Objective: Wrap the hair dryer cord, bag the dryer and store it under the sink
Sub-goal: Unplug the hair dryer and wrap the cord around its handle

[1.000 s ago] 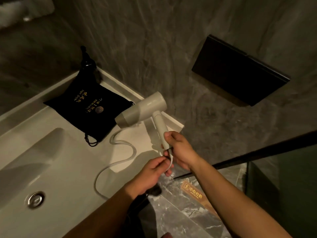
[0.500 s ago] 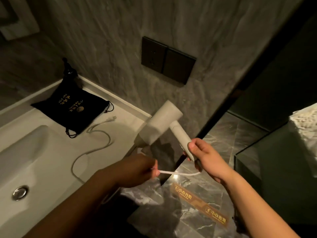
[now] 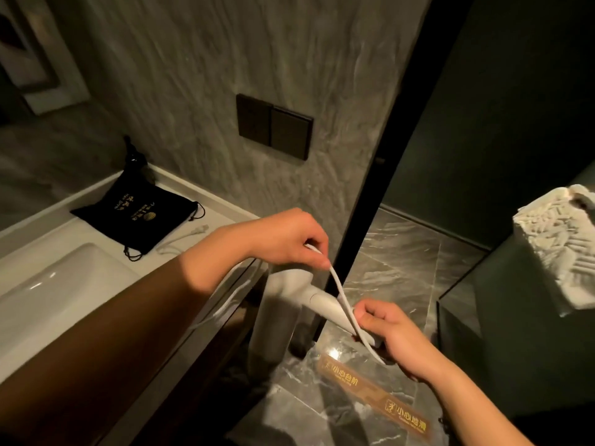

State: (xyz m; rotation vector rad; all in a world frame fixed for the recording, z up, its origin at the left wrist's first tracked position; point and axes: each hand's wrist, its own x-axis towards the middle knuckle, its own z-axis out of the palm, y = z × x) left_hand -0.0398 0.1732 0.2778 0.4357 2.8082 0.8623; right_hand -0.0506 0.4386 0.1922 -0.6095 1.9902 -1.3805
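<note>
Right hand clamped round dryer handle out past counter edge, left hand pinching cord above it. Mid-wrap, probably early. Next up: more loops, plug end reeled off counter, then bag.

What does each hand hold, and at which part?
Right hand grips the hair dryer by its handle; left hand pinches the cord above it.

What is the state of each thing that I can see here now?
White hair dryer: held by its handle in right hand.
White cord: pinched by left hand, crossing the handle.
Plug: unplugged, lying on white countertop.
Black drawstring bag: flat, empty-looking.
</note>
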